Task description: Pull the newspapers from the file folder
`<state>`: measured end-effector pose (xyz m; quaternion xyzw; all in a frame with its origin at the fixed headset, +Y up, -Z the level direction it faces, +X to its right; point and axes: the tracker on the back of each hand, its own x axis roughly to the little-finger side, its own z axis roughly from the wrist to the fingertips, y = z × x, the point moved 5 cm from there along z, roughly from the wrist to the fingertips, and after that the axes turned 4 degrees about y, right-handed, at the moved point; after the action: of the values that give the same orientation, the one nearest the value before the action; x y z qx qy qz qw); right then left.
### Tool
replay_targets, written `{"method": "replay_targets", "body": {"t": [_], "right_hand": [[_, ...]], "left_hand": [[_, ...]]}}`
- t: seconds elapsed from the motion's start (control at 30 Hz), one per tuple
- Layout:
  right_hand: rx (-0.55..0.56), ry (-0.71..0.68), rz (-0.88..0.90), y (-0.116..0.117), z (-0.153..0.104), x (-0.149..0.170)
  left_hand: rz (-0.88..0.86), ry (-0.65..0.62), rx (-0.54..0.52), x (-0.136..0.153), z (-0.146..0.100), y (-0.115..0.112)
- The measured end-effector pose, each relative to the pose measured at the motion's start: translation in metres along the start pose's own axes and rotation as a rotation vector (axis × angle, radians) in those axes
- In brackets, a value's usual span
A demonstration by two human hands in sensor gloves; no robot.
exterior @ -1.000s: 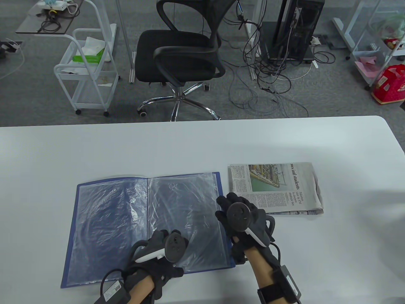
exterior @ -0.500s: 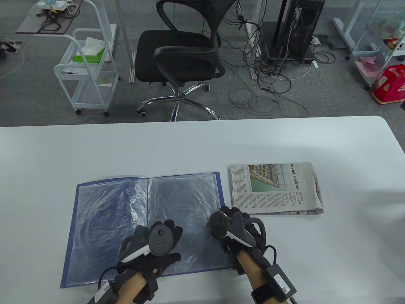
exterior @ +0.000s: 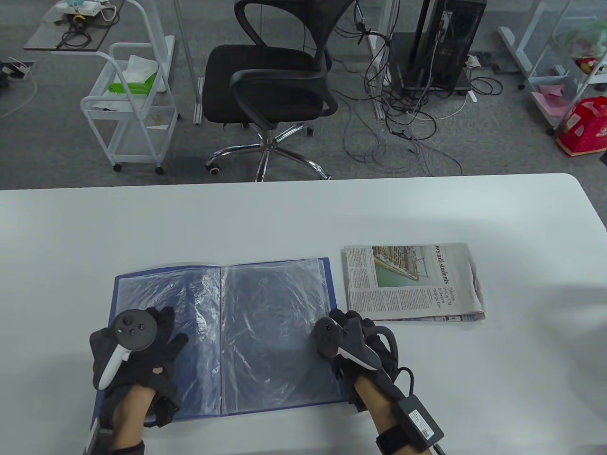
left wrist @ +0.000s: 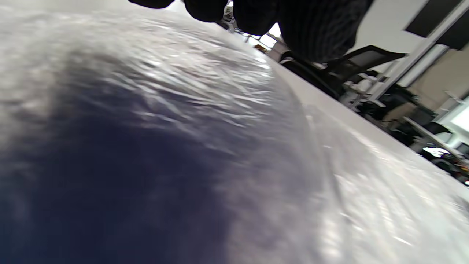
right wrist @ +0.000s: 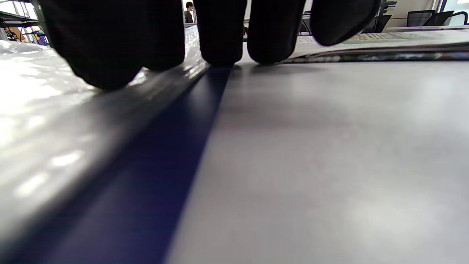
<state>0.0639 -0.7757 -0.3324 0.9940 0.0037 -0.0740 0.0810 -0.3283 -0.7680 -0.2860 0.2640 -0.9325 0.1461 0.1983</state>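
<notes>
A blue file folder (exterior: 265, 308) lies open on the white table (exterior: 284, 218), showing clear plastic sleeves. A folded newspaper (exterior: 412, 282) lies flat on the table just right of the folder, outside it. My left hand (exterior: 137, 341) rests flat, fingers spread, on the folder's left page; the sleeve also shows in the left wrist view (left wrist: 205, 110). My right hand (exterior: 348, 332) rests at the folder's right edge. In the right wrist view its fingertips (right wrist: 220, 47) touch down along the folder's blue edge (right wrist: 165, 165), with the newspaper (right wrist: 384, 44) beyond them.
Beyond the table's far edge stand a black office chair (exterior: 270, 85), a white wire cart (exterior: 133, 104), a computer tower (exterior: 441, 42) with tangled cables, and a red bag (exterior: 585, 125) at the right.
My left hand has moved from the folder's right page, near the spine, across to the left page. My right hand slid down and left to the folder's right edge, then stayed.
</notes>
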Motion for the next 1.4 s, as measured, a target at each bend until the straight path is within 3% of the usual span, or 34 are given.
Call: {"method": "replay_targets", "body": {"t": [0.13, 0.33, 0.7, 0.9, 0.97, 1.17, 1.4], "right_hand": [[0.002, 0.001, 0.001, 0.0, 0.0, 0.0], [0.001, 0.001, -0.002, 0.0, 0.0, 0.0], [0.006, -0.008, -0.036, -0.002, 0.001, -0.004], [0.004, -0.006, -0.036, -0.001, 0.001, -0.004], [0.003, -0.006, -0.035, -0.001, 0.001, -0.004], [0.002, -0.006, -0.03, -0.001, 0.002, -0.004], [0.0, -0.004, -0.023, 0.0, 0.002, -0.004]], "left_hand": [[0.025, 0.238, 0.038, 0.042, 0.01, -0.007], [-0.031, 0.313, 0.04, 0.054, 0.012, -0.012], [-0.331, 0.204, 0.096, 0.059, 0.007, -0.001], [-0.642, 0.045, 0.195, 0.032, -0.002, -0.004], [-0.644, 0.008, 0.168, 0.024, -0.007, 0.002], [-0.622, -0.065, -0.061, 0.007, -0.019, 0.026], [-0.57, -0.038, 0.002, -0.002, -0.015, 0.011]]}}
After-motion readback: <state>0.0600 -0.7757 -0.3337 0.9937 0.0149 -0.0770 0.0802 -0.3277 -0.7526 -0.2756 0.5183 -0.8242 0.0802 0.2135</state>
